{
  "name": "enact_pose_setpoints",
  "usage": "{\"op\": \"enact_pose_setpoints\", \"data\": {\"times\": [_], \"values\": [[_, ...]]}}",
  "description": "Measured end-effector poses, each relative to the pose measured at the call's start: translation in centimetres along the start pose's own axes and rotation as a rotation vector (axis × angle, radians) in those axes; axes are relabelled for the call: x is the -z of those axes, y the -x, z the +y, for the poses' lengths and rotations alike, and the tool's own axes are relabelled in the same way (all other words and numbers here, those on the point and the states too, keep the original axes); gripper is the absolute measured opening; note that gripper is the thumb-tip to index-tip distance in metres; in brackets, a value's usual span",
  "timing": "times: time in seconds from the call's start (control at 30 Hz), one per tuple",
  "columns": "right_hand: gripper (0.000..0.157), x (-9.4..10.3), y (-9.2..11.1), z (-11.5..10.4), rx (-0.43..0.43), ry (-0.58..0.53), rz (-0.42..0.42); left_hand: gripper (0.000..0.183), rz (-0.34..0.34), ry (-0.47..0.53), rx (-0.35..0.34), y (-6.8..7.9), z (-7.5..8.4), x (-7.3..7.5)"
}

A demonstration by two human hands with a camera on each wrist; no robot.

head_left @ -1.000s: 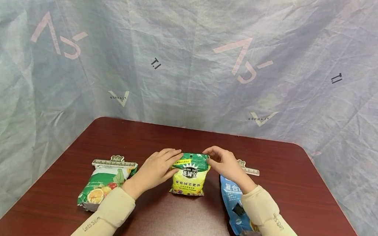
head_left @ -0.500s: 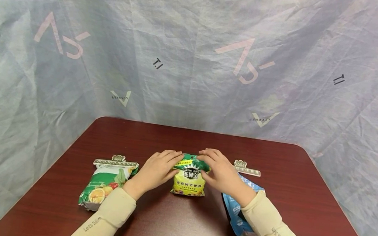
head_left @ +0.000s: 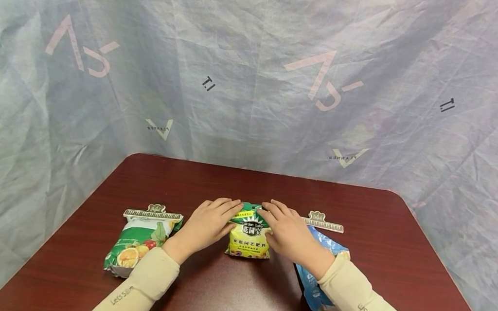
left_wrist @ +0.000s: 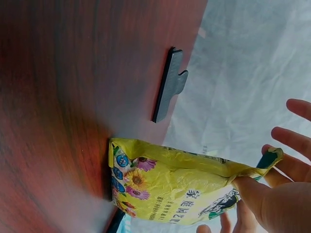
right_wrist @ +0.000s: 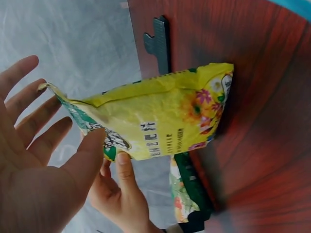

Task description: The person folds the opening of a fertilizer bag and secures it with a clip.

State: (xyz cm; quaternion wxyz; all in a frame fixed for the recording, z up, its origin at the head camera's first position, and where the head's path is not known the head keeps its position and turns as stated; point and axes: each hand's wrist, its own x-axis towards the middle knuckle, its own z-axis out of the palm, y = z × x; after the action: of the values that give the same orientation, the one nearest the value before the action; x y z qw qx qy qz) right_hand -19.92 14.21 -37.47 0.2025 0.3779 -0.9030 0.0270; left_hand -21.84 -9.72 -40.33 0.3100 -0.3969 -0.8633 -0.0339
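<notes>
A yellow and green fertilizer bag (head_left: 248, 241) stands upright mid-table. My left hand (head_left: 210, 223) holds it by its upper left part; in the left wrist view the thumb (left_wrist: 250, 196) lies on the front and the other fingers reach behind the green top. On the opposite side, my right hand (head_left: 288, 234) holds the upper right part, its thumb (right_wrist: 87, 153) against the front face and its other fingers spread around the top edge. In the right wrist view the left hand (right_wrist: 124, 196) shows below, with its thumb on the bag.
A green and white bag (head_left: 136, 249) with fruit printed on it lies at left, a piano-key clip (head_left: 153, 214) at its top. At right a blue bag (head_left: 315, 290) lies partly under my right forearm, and another piano-key clip (head_left: 322, 225) shows beyond it. A grey cloth hangs behind the table.
My right hand has come inward and down from the bag's top right corner onto its upper right part. My left hand and the bag stay nearly in place.
</notes>
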Motion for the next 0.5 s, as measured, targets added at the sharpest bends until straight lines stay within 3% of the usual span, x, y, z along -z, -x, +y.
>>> {"op": "enact_pose_setpoints", "data": {"times": [0.27, 0.5], "values": [[0.053, -0.34, 0.20, 0.06, 0.045, 0.080, -0.020, 0.049, -0.047, -0.060, -0.002, 0.06, 0.16, 0.07], [0.050, -0.28, 0.19, 0.03, 0.063, 0.116, -0.033, 0.048, -0.050, -0.079, -0.006, 0.16, 0.21, -0.14]]}}
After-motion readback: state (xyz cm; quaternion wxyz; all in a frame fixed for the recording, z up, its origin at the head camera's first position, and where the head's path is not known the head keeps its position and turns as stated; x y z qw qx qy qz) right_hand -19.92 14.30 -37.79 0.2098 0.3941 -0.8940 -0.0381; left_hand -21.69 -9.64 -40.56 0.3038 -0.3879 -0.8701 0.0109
